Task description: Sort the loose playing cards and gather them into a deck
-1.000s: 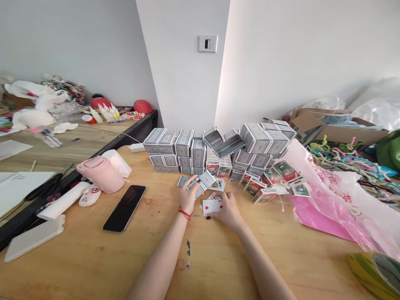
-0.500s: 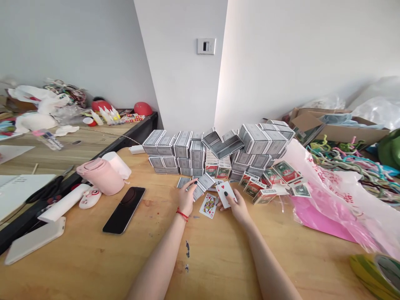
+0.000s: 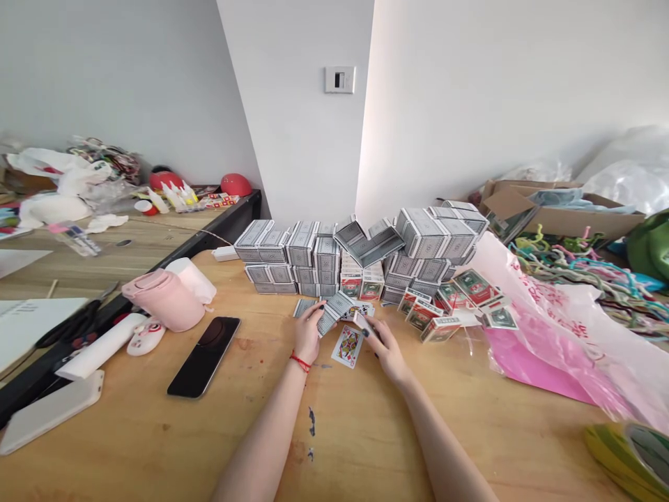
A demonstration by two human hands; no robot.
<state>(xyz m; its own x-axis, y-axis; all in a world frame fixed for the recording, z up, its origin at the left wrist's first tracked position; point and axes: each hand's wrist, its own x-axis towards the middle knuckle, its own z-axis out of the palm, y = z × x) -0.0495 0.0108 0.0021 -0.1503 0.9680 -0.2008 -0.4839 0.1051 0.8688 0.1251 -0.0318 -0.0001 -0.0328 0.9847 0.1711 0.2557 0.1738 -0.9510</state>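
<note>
My left hand [image 3: 307, 335], with a red string on its wrist, is closed round a fanned deck of grey-backed playing cards [image 3: 331, 311] held just above the wooden table [image 3: 366, 432]. My right hand [image 3: 385, 346] pinches a single card [image 3: 364, 323] by its edge, tilted toward the deck. A face-up queen card [image 3: 348, 345] lies flat on the table between the two hands. Another face-up card [image 3: 362, 309] lies just behind them.
Stacked grey card boxes [image 3: 366, 251] line the back of the table, with red-and-green packs [image 3: 449, 307] spilled to their right by a pink plastic bag [image 3: 543, 335]. A black phone [image 3: 204, 355], a pink pouch [image 3: 164, 300] and a white case [image 3: 49, 411] lie at the left.
My right hand lifted one card off the small pile, leaving the queen on the table, and has carried it up toward the deck in my left hand.
</note>
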